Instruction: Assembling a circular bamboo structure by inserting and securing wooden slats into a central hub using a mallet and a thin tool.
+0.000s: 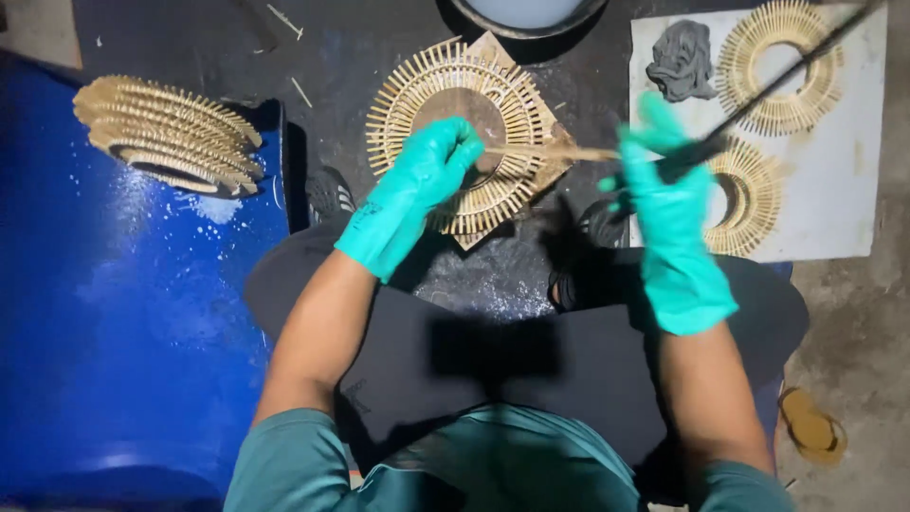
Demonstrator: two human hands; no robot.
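A: Left hand [417,185]?
B: Gloved; grip pinching a thin wooden stick [550,152] over the sunburst stick ring [464,133] on the floor.
A: Right hand [668,204]?
B: Gloved; grip clenched round a dark rod [787,66]. Stacked rings [166,133] on the blue drum [142,313].

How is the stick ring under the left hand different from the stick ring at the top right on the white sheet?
The ring under the left hand, lies on a brown board on the dark floor and has a brown disc in its middle. The top-right ring lies on the white sheet, looks smaller, and has an open middle. Both are flat rings of pale radiating sticks.
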